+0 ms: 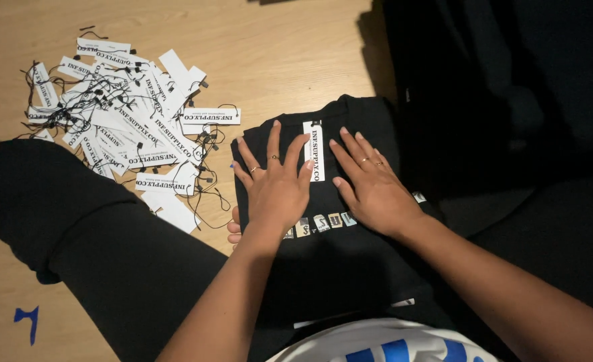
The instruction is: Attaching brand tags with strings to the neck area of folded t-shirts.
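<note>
Both hands lie open and flat on a folded black shirt (350, 248): left hand (276, 188) left of its white tag (314, 151), right hand (370, 188) right of it. Loose tags (129, 127) are piled left of the shirt.

A light wooden laminate floor with pale grain (263, 47) fills the upper left and centre of the frame, lit warmly from above so that it shines near the top edge. A small blue mark (27, 320) sits on the floor at the lower left. The upper right lies in deep shadow.
</note>
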